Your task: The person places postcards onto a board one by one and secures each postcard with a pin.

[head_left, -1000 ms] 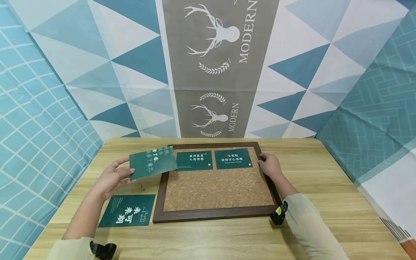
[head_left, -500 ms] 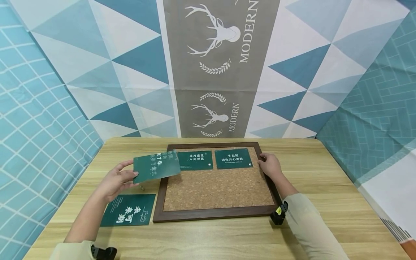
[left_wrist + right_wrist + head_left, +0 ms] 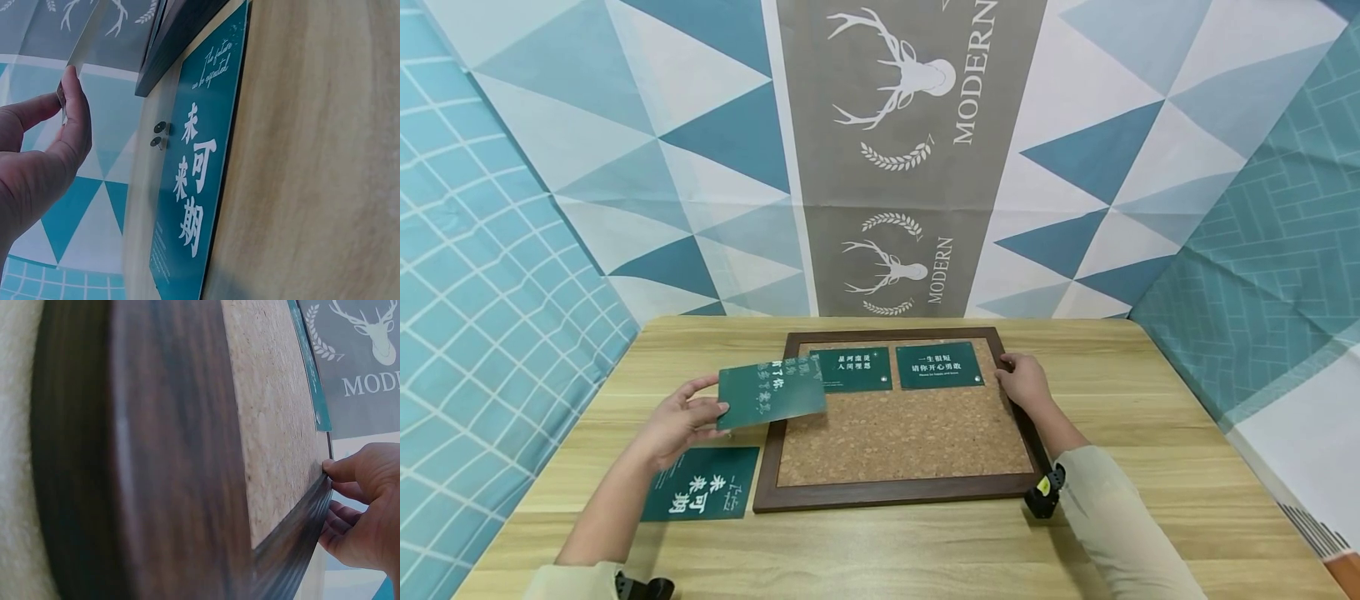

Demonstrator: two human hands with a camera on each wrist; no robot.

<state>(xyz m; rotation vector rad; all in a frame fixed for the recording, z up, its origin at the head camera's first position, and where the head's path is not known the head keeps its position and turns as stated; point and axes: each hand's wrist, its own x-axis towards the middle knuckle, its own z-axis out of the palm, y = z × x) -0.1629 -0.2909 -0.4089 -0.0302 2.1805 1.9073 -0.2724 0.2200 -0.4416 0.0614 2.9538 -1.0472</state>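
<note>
My left hand (image 3: 672,423) pinches a green card (image 3: 767,400) with white Chinese lettering by its left edge. The card hovers, tilted, over the left side of a cork board (image 3: 910,446) in a dark wooden frame. Its right end covers part of a green card (image 3: 859,377) at the board's upper left. Another green card (image 3: 938,367) is at the upper right of the cork. With thumb and fingers, my right hand (image 3: 1026,385) holds the frame's right side; the right wrist view shows this hand (image 3: 369,506) gripping the wooden edge (image 3: 299,534).
One more green card (image 3: 197,156) lies on the wooden table (image 3: 887,550), left of the board and below my left forearm. Beside it on the tabletop are two small pushpins (image 3: 160,127). A patterned cloth backdrop (image 3: 895,167) rises behind the table.
My left hand has carried its green card right and slightly toward me, farther over the board's left side. The right hand and the board have stayed in place.
</note>
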